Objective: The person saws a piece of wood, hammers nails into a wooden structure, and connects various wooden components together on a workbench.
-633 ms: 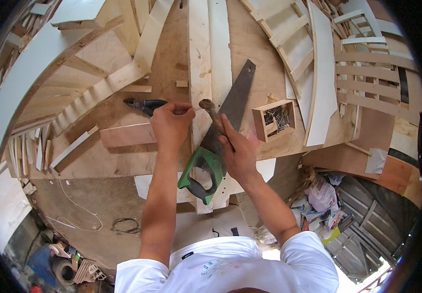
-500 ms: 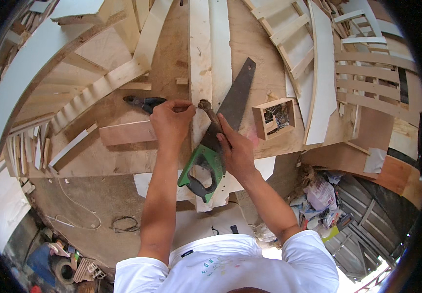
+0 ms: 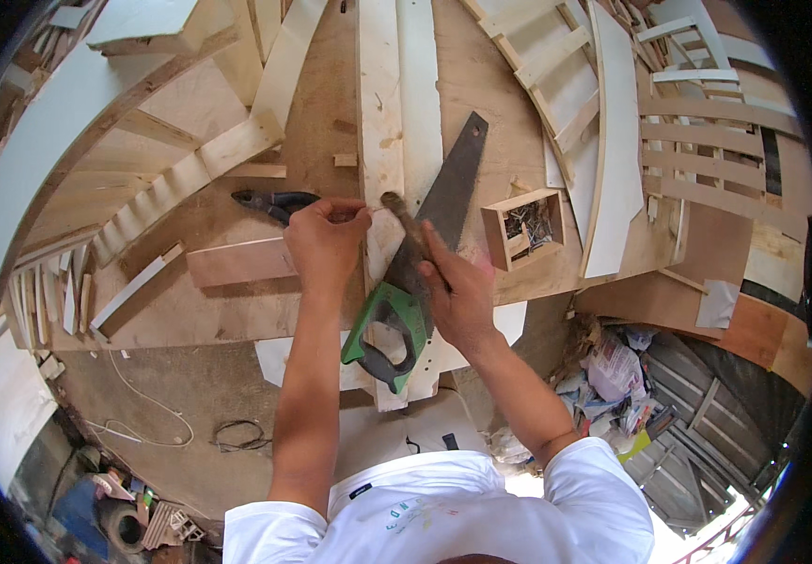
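Note:
My left hand (image 3: 323, 242) is closed in a pinch on a thin nail (image 3: 376, 209), which points right toward the hammer. In my right hand (image 3: 460, 287) is a worn brown hammer (image 3: 406, 224), gripped partway along, its rounded end close to the nail. Under the hammer lies a hand saw (image 3: 451, 193) with a dark blade and a green and black handle (image 3: 385, 338). The saw slants across long pale boards (image 3: 382, 122) on the workbench. Pliers (image 3: 274, 204) with dark handles rest just beyond my left hand, partly covered by it.
A small wooden box (image 3: 524, 229) of nails stands to the right. A reddish wood block (image 3: 239, 263) lies left of my forearm. Curved white-faced frames (image 3: 44, 155) fill the left, and slatted wooden frames (image 3: 556, 56) the right. Mixed clutter (image 3: 617, 371) covers the floor at lower right.
The hammer's rounded end has shifted slightly and the nail shows more clearly between it and my left fingers. Both hands keep their holds. The whole view has drifted slightly.

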